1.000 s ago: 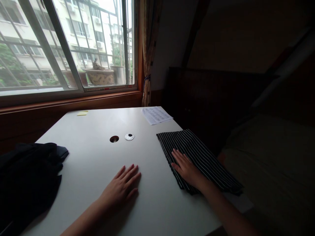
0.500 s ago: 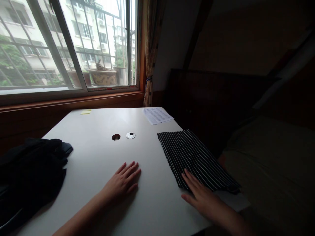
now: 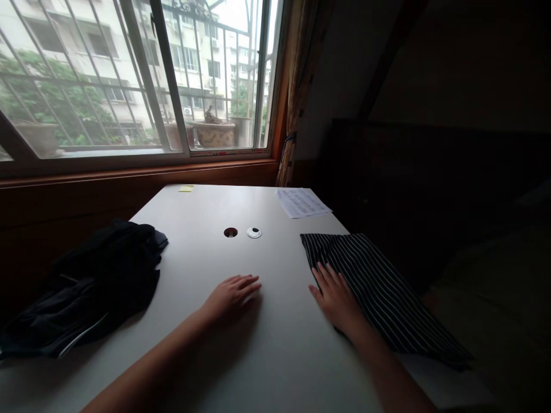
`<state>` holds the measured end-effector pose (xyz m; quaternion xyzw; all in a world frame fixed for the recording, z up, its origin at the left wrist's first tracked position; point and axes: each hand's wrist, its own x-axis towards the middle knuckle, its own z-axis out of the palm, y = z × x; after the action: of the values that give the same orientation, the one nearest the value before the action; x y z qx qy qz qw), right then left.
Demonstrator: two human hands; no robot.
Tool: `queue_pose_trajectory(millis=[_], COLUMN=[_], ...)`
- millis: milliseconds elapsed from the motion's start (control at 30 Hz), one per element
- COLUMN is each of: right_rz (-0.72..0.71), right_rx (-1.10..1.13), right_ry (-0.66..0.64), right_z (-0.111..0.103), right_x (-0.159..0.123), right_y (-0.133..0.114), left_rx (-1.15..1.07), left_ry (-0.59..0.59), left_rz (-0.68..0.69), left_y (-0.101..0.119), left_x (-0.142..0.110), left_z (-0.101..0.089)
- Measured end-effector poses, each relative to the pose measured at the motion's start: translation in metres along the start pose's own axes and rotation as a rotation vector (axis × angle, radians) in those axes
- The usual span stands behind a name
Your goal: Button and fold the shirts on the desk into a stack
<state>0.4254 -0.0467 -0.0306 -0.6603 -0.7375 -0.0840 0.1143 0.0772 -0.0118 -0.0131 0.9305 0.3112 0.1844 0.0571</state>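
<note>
My right hand [image 3: 338,297] lies with its fingers spread on the left edge of a black cloth with white stripes [image 3: 379,281]. The cloth is laid out flat along the right side of a white table [image 3: 206,215]. Over the middle of the table is my left hand [image 3: 232,295], its fingers stretched out and slightly bent, holding nothing. Whether the left palm touches the surface, I cannot tell. A heap of dark clothing [image 3: 103,281] with a white stripe rests at the table's left side.
Printed sheets [image 3: 303,203] lie at the far right corner, and a yellow sticky note [image 3: 186,188] at the far left. In the tabletop are a round hole [image 3: 231,232] and a silver cap [image 3: 253,232]. A barred window [image 3: 172,80] stands behind. Dark furniture [image 3: 408,189] fills the right.
My view has turned left, so the scene sits further right. My right hand has slid up the striped cloth's left edge. My left hand has turned and drawn its fingers closer together.
</note>
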Motion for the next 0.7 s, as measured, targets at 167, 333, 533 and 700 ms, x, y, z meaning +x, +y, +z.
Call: queue_pose_trajectory(millis=[167,333,533,700], right_rz=[-0.017,-0.021,-0.021,-0.016], right_rx=[-0.001,0.041,0.076,0.076], right_ry=[-0.004,0.03,0.037,0.03], right_z=[0.014,0.013,0.012,0.011], right_x=[-0.006,-0.006,-0.006,-0.006], right_y=[0.003,0.005,0.005,0.004], left_rx=[0.128,0.467,0.618,0.63], left_ry=[0.295,0.398,0.31,0.355], left_rz=[-0.282,-0.628,-0.973,-0.893], left_y=[-0.031,-0.084,-0.13,-0.125], left_x=[-0.011,-0.069,-0.157,-0.16], left_z=[-0.07,-0.141,-0.151,-0.15])
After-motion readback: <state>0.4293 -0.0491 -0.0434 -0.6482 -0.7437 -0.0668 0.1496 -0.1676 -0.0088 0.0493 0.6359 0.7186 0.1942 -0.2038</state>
